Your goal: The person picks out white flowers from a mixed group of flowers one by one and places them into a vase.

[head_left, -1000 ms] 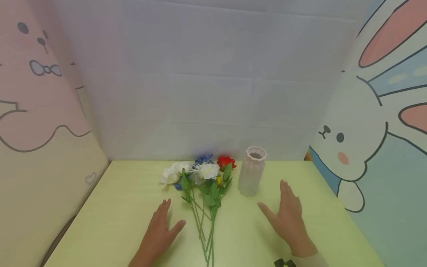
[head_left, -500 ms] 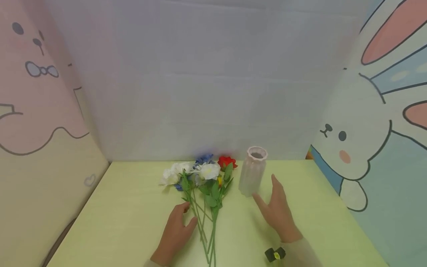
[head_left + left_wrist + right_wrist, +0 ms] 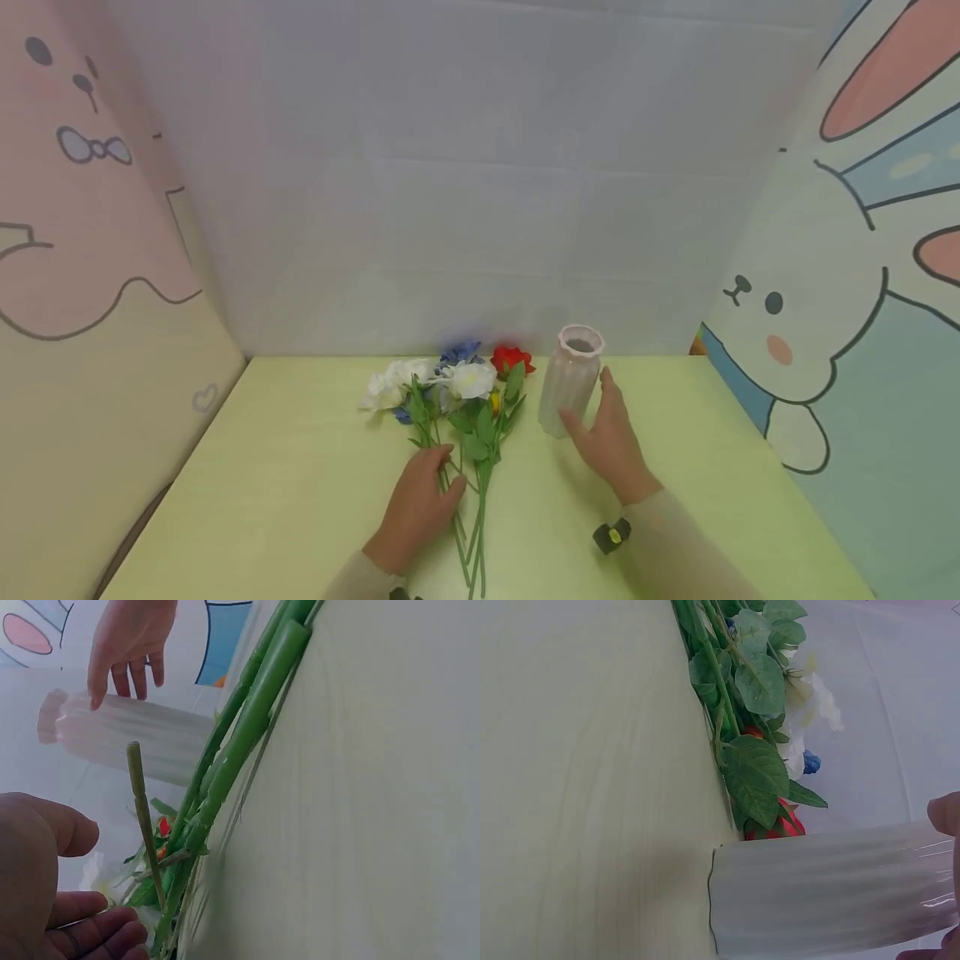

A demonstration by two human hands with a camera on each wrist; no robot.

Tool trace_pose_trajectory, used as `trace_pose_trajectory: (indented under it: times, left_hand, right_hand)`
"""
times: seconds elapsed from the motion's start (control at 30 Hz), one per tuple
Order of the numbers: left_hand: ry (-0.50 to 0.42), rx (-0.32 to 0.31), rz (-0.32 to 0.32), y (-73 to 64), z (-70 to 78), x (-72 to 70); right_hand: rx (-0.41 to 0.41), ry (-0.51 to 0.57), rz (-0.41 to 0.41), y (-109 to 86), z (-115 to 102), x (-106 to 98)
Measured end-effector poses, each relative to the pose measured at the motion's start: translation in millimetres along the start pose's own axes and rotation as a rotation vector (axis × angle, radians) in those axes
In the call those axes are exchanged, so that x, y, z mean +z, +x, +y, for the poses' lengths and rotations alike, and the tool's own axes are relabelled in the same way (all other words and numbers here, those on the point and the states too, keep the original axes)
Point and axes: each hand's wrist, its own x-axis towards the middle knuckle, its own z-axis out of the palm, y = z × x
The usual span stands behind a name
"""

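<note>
A pale pinkish-white vase (image 3: 564,396) with a scalloped rim stands upright at the back, right of the flowers. My right hand (image 3: 613,446) is at its right side, thumb in front and fingers along the side; the fingers look straight in the left wrist view. Artificial flowers lie left of the vase, with white blooms (image 3: 468,380), a red bloom (image 3: 513,360) and blue blooms (image 3: 459,353). Their green stems (image 3: 480,525) point towards me. My left hand (image 3: 420,504) hovers at the stems, thumb and fingers apart, a thin stem (image 3: 146,814) showing between them.
The pale yellow table (image 3: 285,467) ends at a white back sheet (image 3: 480,208). Side panels carry a pink cartoon animal (image 3: 97,233) on the left and a white rabbit (image 3: 802,317) on the right. A dark clip-like piece (image 3: 611,536) is at my right wrist.
My left hand has moved right and forward to the flower stems, its fingers bending more. My right hand has moved forward and left, up to the vase. Flowers and vase have stayed put.
</note>
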Motion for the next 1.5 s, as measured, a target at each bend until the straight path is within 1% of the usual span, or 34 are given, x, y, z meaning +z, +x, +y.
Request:
trace_pose_trajectory:
  times: [0.07, 0.23, 0.33, 0.4, 0.47, 0.6, 0.67, 0.73, 0.9, 1.0, 1.13, 1.27, 1.37, 1.5]
  left_hand:
    - [0.011, -0.008, 0.001, 3.4, 1.5, -1.4]
    - [-0.008, -0.036, -0.015, 14.2, 3.1, -1.9]
    - [0.01, -0.046, -0.018, 19.8, 2.3, 0.4]
    - [0.02, -0.053, -0.018, 23.0, 2.0, 1.3]
    - [0.026, -0.065, -0.025, 26.2, 1.8, 1.9]
    - [0.023, -0.084, -0.058, 32.5, 3.8, 2.8]
    - [0.03, -0.089, -0.069, 34.6, 5.2, 2.8]
    - [0.049, -0.088, -0.063, 35.8, 5.4, 2.9]
    - [0.096, -0.082, -0.011, 36.4, 5.9, 0.6]
    - [0.104, -0.097, 0.012, 36.6, 7.1, -1.2]
    - [0.09, -0.123, -0.006, 38.4, 8.0, -0.9]
    - [0.072, -0.129, -0.035, 42.9, 11.3, 0.7]
    - [0.075, -0.113, -0.053, 46.4, 13.1, 1.7]
    - [0.067, -0.111, -0.076, 50.1, 10.0, 4.6]
  right_hand:
    - [0.003, 0.015, 0.002, 5.4, 1.6, 3.4]
    - [-0.008, 0.084, 0.028, 21.7, 6.2, 8.7]
    - [-0.018, 0.159, 0.043, 31.2, 8.8, 10.8]
    - [-0.005, 0.222, 0.043, 36.0, 8.9, 11.6]
    - [0.03, 0.292, 0.031, 39.4, 7.7, 11.6]
    - [0.144, 0.42, 0.0, 42.6, 5.2, 10.3]
    - [0.191, 0.458, -0.012, 43.6, 3.6, 10.1]
    - [0.224, 0.488, -0.019, 44.6, 1.6, 10.3]
    - [0.264, 0.491, -0.01, 48.6, -1.6, 12.0]
    - [0.265, 0.474, 0.004, 50.8, -1.4, 13.9]
    - [0.259, 0.497, 0.012, 50.9, -2.6, 15.5]
    - [0.263, 0.513, 0.011, 50.5, -2.8, 16.7]
    - [0.261, 0.501, 0.015, 50.2, -2.9, 16.8]
    - [0.254, 0.484, 0.014, 49.7, -2.1, 17.1]
